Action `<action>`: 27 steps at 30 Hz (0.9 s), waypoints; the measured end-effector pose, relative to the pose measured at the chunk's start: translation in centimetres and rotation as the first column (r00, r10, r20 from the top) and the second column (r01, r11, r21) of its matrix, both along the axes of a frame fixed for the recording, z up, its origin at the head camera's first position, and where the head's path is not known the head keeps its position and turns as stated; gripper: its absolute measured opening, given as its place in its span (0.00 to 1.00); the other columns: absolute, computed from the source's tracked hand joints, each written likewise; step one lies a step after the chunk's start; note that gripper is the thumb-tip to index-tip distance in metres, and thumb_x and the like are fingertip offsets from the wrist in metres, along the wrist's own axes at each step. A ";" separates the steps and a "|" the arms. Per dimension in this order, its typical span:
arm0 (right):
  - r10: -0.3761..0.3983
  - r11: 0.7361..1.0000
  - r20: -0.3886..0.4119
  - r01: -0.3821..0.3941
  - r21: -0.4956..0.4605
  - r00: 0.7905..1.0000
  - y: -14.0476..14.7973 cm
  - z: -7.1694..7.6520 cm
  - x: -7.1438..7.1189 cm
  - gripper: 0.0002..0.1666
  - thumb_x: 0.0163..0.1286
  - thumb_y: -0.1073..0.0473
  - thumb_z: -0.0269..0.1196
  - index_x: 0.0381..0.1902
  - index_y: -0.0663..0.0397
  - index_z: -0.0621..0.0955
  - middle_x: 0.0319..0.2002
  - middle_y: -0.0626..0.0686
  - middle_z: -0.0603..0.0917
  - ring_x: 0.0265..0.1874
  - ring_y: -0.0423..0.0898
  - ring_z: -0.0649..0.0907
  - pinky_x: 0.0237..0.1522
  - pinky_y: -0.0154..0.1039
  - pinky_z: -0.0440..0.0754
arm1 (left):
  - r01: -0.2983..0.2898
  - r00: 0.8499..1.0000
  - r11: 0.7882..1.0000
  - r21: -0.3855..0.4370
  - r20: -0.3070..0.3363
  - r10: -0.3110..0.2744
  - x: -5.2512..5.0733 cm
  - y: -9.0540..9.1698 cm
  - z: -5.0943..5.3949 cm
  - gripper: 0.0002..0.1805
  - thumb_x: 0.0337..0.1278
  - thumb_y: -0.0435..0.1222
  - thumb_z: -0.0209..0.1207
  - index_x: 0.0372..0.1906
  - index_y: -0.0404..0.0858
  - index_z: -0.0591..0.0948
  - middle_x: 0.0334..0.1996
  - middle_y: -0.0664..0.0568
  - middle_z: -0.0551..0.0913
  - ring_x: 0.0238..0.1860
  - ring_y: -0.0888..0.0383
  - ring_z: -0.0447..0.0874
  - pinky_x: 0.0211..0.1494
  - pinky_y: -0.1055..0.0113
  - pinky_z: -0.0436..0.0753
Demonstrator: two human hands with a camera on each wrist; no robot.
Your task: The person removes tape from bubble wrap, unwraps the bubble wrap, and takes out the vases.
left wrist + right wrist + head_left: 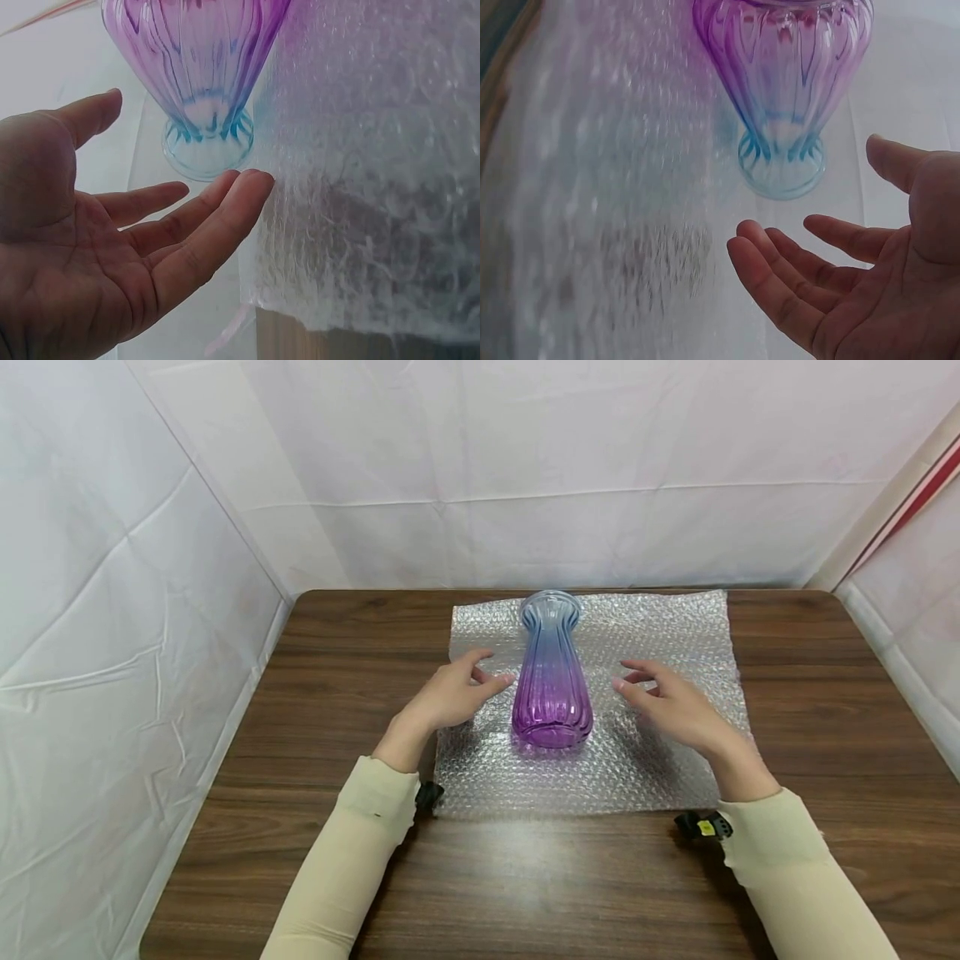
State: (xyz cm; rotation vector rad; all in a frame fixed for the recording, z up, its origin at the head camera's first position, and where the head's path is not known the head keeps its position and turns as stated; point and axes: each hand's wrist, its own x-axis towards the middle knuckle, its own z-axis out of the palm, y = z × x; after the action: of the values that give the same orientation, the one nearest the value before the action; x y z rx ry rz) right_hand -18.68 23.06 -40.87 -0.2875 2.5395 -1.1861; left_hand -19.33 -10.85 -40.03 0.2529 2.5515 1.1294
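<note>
A ribbed glass vase (553,681), purple at its base and fading to blue at the flared rim, lies on its side on a sheet of bubble wrap (480,777). Its rim points to the back of the table. My left hand (456,689) hovers just left of the vase, fingers relaxed and holding nothing. On the other side my right hand (678,706) is held over the bubble wrap, a little farther from the glass, also with nothing in it. Both wrist views show the vase (202,67) apart from the loosely spread fingers.
The bubble wrap lies flat on a dark wooden table (337,677), reaching almost to its back edge. White cloth walls (480,468) stand behind the table and along its left and right sides.
</note>
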 end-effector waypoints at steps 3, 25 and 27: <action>0.010 1.000 0.017 -0.009 -0.022 1.000 -0.6 0.0 -0.2 0.45 0.80 0.36 0.53 0.83 0.55 0.57 0.71 0.67 0.69 0.60 0.63 0.81 0.55 0.55 0.85 | 0.010 1.000 1.000 0.008 0.007 -0.010 -0.1 0.3 0.1 0.42 0.74 0.60 0.54 0.83 0.45 0.58 0.60 0.44 0.81 0.46 0.47 0.89 0.55 0.49 0.84; 0.001 0.994 0.090 0.009 -0.112 0.996 -4.1 -0.2 -0.6 0.49 0.79 0.33 0.53 0.82 0.58 0.56 0.63 0.68 0.75 0.48 0.57 0.85 0.46 0.49 0.89 | 0.015 0.995 0.989 0.149 0.097 -0.029 -0.8 2.9 -0.5 0.46 0.73 0.62 0.53 0.84 0.44 0.52 0.68 0.36 0.77 0.48 0.43 0.91 0.42 0.55 0.90; 0.002 0.993 0.096 0.010 -0.121 0.995 -4.4 -0.1 -0.6 0.49 0.79 0.33 0.53 0.83 0.59 0.56 0.63 0.68 0.75 0.45 0.54 0.86 0.46 0.49 0.89 | 0.010 0.993 0.983 0.184 0.117 -0.032 -0.8 3.0 -0.5 0.46 0.74 0.62 0.53 0.84 0.44 0.52 0.69 0.35 0.76 0.54 0.42 0.88 0.40 0.54 0.90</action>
State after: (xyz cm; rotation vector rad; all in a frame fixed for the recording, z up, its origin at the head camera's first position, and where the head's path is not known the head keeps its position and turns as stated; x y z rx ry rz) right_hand -19.29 18.69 -40.98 -0.2472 2.3915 -1.3256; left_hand -20.15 -7.84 -40.56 0.2482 2.3383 1.3315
